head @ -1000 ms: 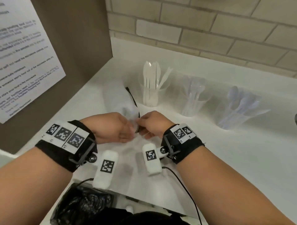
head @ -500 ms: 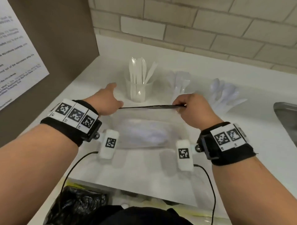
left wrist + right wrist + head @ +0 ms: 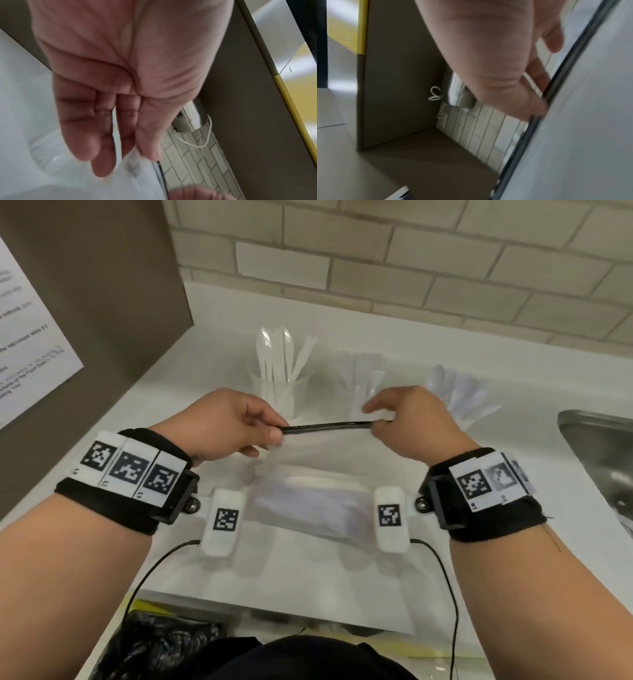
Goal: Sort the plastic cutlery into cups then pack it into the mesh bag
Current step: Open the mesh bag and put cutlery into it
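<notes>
I have both hands up over the white countertop point(image 3: 308, 570), holding the translucent white mesh bag with the black zipper edge point(image 3: 329, 426) between them. My left hand point(image 3: 222, 428) pinches the left end of that black edge between thumb and curled fingers; the left wrist view shows the thumb tip pressed at the dark strip point(image 3: 160, 170) with the pale mesh spreading out below. My right hand point(image 3: 411, 422) pinches the right end of the edge, thumb and fingers closed on it, and the right wrist view confirms the thumb sitting against the black strip point(image 3: 544, 108). The edge runs roughly level from left to right, and the body of the bag point(image 3: 308, 501) hangs and lies below it, nearer to me, resting on the countertop with pale cutlery shapes showing through (too blurred to tell which kind).

Beyond the hands, three clear plastic cups stand in a row along the far side. The left cup point(image 3: 277, 386) holds upright white plastic knives, the middle cup point(image 3: 363, 381) holds clear forks, and the right cup point(image 3: 459, 395) is tipped toward the right with clear spoons in it. Behind them is a beige tiled wall point(image 3: 411, 268). A steel sink point(image 3: 599, 460) sits at the right edge, and a brown panel with a printed paper notice point(image 3: 30, 337) stands at the left.
</notes>
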`<state>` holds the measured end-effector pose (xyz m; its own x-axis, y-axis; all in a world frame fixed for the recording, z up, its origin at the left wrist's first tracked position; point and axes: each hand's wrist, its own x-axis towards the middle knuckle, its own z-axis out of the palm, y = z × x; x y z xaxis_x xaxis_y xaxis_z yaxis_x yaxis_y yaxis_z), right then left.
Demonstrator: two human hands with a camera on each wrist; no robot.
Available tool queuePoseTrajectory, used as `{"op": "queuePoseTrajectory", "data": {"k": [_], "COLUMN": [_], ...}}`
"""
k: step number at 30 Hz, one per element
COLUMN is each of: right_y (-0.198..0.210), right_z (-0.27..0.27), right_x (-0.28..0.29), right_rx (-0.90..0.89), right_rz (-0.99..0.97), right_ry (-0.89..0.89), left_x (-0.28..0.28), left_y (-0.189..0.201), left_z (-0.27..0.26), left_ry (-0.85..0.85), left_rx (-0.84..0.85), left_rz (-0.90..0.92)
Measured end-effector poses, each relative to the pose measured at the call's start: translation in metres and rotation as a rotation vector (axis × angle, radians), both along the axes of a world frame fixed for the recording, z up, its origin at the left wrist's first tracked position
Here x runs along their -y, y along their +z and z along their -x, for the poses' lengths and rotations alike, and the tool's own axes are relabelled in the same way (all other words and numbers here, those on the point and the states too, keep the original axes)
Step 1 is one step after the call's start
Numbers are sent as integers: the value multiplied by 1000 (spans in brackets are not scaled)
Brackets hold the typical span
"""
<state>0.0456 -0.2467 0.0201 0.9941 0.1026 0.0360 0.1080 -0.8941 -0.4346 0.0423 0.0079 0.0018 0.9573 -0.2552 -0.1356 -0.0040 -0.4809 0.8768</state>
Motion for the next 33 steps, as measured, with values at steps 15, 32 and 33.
{"op": "queuePoseTrajectory", "data": {"k": [15,32,33], "right_y": [-6,-9,-8], "right_z": [-1,-8,-8], "right_x": [-66,13,12], "right_rx": [144,269,287], "right_rz": [-129,-35,-42], "right_ry": [196,-95,-90], "left_x": [10,21,30], "left_y": [8,10,11], "left_z": [-2,-13,-13], "left_ry": [204,30,8], "left_rx": [293,440,432], "left_rz": [-77,-649,-655]}}
